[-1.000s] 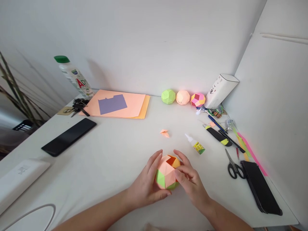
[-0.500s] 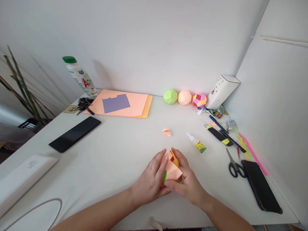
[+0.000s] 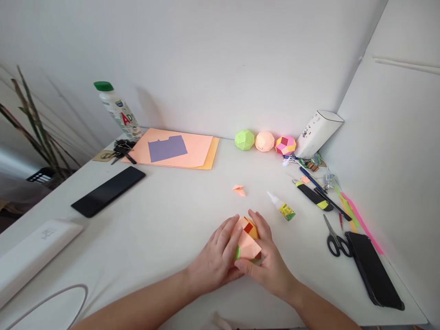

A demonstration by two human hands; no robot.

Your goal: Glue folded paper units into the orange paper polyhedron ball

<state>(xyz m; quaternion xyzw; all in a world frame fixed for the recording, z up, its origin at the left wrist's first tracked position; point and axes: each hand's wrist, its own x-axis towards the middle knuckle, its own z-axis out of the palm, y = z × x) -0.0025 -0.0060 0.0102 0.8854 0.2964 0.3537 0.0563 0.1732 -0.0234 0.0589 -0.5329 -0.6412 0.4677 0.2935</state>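
Note:
Between my two hands, low in the middle of the head view, is a many-sided paper ball (image 3: 250,247) with peach, orange, dark red and green faces. My left hand (image 3: 216,250) wraps its left side, fingers laid over the top. From the right, my right hand (image 3: 270,266) grips it, thumb at the front and fingers behind. Both palms cover much of the ball. A small folded peach paper piece (image 3: 239,190) lies on the table beyond the hands. To its right rests a small glue bottle (image 3: 282,206) with a white nozzle.
Three finished-looking paper balls, green (image 3: 244,140), peach (image 3: 264,141) and multicoloured (image 3: 285,145), stand along the wall. Scissors (image 3: 337,240), a cutter (image 3: 312,195) and a black phone (image 3: 373,268) lie right. Paper sheets (image 3: 199,151), a bottle (image 3: 120,112) and a dark slab (image 3: 108,191) are left.
The view has shifted slightly. My right index finger has lifted a little away from the ball; both hands keep hold of it in nearly the same place.

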